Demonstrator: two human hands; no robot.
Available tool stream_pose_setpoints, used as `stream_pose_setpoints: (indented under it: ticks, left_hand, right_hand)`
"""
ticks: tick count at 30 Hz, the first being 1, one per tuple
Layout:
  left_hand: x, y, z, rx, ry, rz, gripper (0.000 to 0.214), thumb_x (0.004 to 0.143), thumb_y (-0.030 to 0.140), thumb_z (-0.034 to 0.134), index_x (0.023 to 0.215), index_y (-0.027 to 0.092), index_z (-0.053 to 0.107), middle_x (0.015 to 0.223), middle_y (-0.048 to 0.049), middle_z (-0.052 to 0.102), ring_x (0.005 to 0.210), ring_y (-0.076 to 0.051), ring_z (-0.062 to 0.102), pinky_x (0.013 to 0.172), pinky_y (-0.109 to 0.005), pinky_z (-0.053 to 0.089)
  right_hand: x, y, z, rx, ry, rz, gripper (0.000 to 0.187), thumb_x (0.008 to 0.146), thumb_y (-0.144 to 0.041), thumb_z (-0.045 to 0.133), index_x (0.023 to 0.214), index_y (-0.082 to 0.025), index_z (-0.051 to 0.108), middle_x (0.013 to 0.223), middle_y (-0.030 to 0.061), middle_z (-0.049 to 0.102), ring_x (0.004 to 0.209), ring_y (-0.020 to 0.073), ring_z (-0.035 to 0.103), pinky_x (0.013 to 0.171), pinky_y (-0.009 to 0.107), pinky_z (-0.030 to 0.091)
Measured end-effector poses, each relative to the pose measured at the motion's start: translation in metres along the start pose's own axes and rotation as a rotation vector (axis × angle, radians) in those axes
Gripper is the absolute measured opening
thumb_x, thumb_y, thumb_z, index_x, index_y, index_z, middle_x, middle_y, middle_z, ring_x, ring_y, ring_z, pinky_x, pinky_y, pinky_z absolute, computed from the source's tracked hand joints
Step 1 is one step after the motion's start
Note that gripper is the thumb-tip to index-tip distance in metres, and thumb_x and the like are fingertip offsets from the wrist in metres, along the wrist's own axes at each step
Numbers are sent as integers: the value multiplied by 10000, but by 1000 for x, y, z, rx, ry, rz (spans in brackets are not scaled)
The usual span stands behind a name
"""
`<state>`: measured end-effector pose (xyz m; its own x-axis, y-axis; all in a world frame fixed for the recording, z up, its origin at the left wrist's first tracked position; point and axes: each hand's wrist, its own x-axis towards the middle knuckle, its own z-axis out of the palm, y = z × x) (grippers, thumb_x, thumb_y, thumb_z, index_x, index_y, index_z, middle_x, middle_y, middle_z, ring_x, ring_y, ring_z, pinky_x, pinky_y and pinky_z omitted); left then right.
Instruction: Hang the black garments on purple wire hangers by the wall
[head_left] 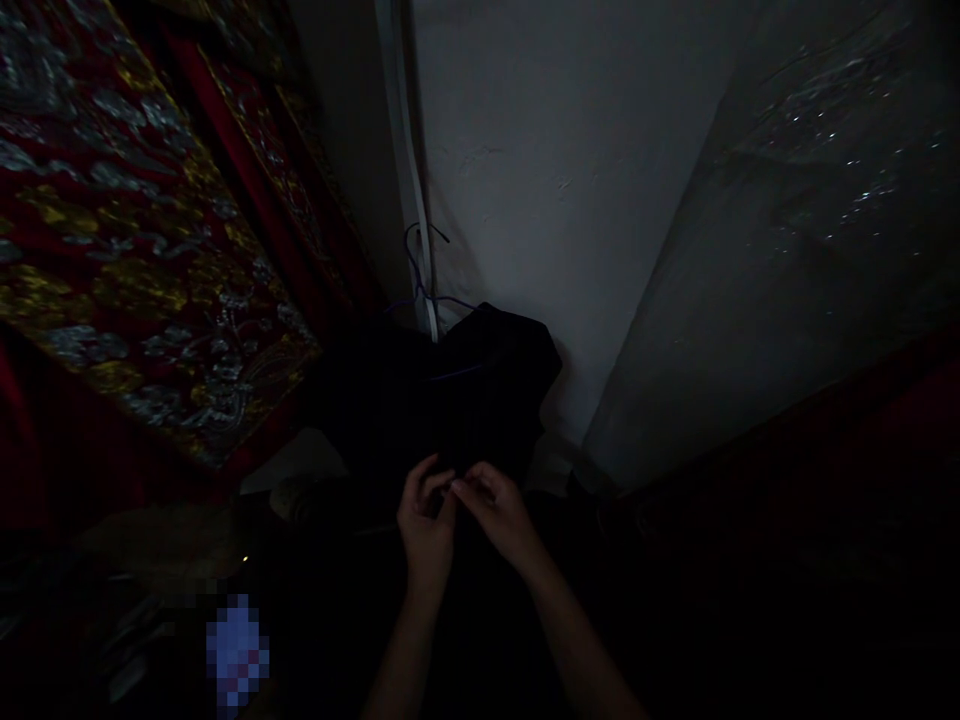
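A black garment hangs on a thin wire hanger in front of the pale wall. Both hands come up from below, with their fingertips together against the dark cloth. The fingers of my left hand are bent, thumb pointing towards the right thumb. My right hand is closed in a pinch, its thumb and finger close to the left fingertips. Whatever lies between the fingers is too small and dark to make out. The garment's lower part merges into the darkness.
Red cloth with gold and silver embroidery hangs at the left. A clear plastic sheet covers the right side. A narrow white strip runs down the wall behind the hanger. At lower left is a blurred bluish patch.
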<state>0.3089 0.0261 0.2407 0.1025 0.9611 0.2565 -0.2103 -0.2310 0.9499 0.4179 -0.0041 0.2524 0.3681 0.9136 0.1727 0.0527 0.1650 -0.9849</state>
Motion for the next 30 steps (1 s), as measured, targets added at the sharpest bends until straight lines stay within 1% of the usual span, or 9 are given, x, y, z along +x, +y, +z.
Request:
stream_pose_setpoints:
  ticks: [3,7,12,16,18,20,23,27,30]
  left_hand:
    - [-3,2,-2,16,9,-8,345,780,284,760,1085,176,640,914,-74,757,893,-207,724,839,-315,549]
    - [-8,-1,0,45,49,8,271,769,253,757,1004,177,643,871,-63,747,853,-194,718,801,-292,546]
    - [-9,-4,3,47,47,92,187,792,251,751,933,187,645,828,-30,695,811,-162,687,775,-261,542]
    - [-10,-7,3,58,30,105,153,816,226,723,939,188,640,835,-29,681,819,-161,677,781,-263,539]
    - [-11,-8,3,68,32,110,141,823,219,713,938,187,638,841,-31,676,824,-162,672,784,-265,537]
    - [-11,-6,2,76,31,115,121,830,209,701,931,187,638,847,-29,667,826,-160,664,782,-262,532]
    - [-11,-3,4,97,8,122,106,837,196,682,933,190,639,860,-27,654,833,-158,654,776,-257,526]
    - [-13,-11,10,153,-32,109,97,860,208,663,952,191,638,873,-36,659,848,-171,655,796,-277,521]
    - [-15,-24,15,216,-56,98,69,870,229,657,928,193,645,857,-41,668,830,-183,657,781,-290,516]
  right_hand:
    - [-6,-4,-1,-14,13,-2,356,833,-541,635,768,-197,567,702,-10,558,624,129,504,583,258,391]
    - [-10,-13,-4,15,-49,31,333,830,-501,627,726,-187,591,601,-34,509,529,97,433,503,235,312]
    - [-6,-19,-7,302,-77,281,321,740,-472,694,653,-182,587,410,-83,391,365,53,273,404,224,152]
    - [-4,-17,-5,581,-93,515,340,563,-419,814,636,-177,588,379,-121,345,348,13,161,388,197,96]
    - [-3,-16,-4,629,-114,565,324,523,-386,827,638,-166,619,364,-125,331,346,8,151,382,194,83]
    - [1,-20,-3,599,-112,498,288,549,-371,816,617,-154,640,347,-117,322,336,10,165,378,201,87]
    - [20,-41,-3,492,-35,300,261,602,-370,796,616,-139,673,338,-102,332,327,19,206,374,211,109]
    - [73,-97,-3,396,3,94,249,604,-352,807,623,-144,672,349,-100,353,338,23,235,370,205,133]
    - [108,-136,1,348,-20,-26,232,682,-329,783,617,-152,647,366,-102,354,340,22,241,371,202,138]
